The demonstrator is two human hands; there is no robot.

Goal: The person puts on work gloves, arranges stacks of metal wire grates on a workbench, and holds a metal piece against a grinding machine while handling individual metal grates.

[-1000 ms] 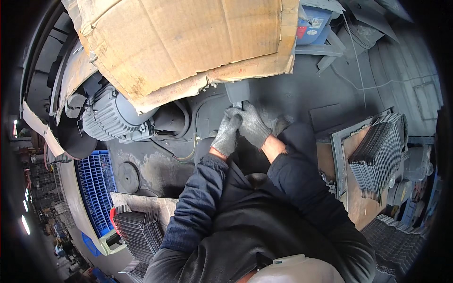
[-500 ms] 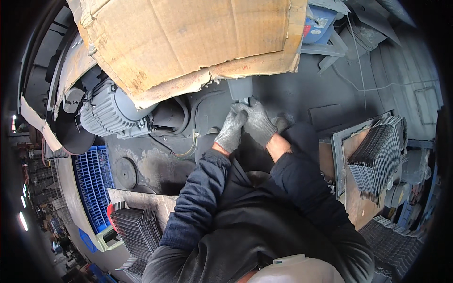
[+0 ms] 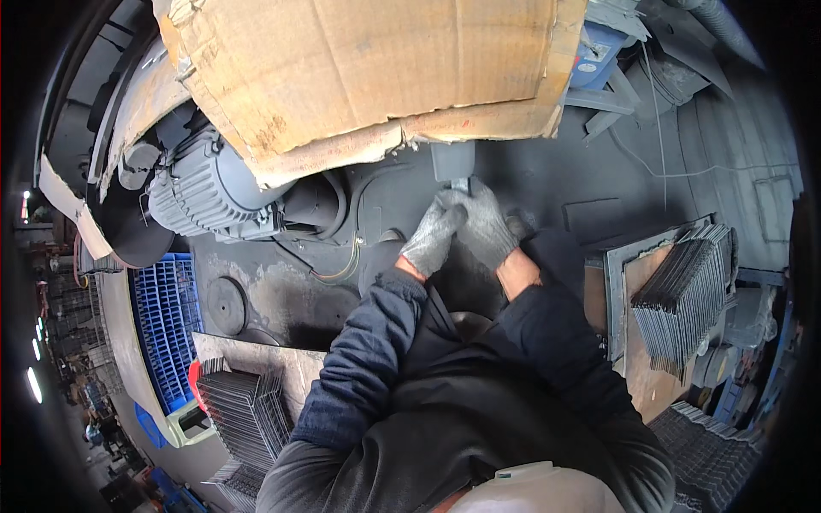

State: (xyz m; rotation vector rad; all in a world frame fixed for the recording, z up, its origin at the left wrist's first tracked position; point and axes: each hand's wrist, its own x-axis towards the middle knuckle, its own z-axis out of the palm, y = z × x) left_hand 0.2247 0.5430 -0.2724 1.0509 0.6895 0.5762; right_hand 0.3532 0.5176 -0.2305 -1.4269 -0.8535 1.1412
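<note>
Both my hands wear grey knit gloves and meet in front of my body. My right hand [image 3: 486, 224] is closed, with a small shiny metal piece [image 3: 460, 184] showing past its fingertips. Against it presses my left hand [image 3: 434, 232], its fingers also closed; what lies under them is hidden. The metal piece points up to a grey block-shaped machine part [image 3: 453, 160], whose top goes under a large cardboard sheet [image 3: 368, 77]. Whether the piece touches that part, I cannot tell.
A ribbed grey motor [image 3: 205, 188] stands to the left, cables beside it. Stacks of bent metal plates lie at right [image 3: 680, 295] and at lower left [image 3: 244, 406]. Further left is a blue plastic crate [image 3: 167, 329]. A blue container [image 3: 596, 56] sits at upper right.
The whole view has shifted slightly, so hands, cardboard and machine part appear a little further right. Both hands keep the same closed hold near the grey part.
</note>
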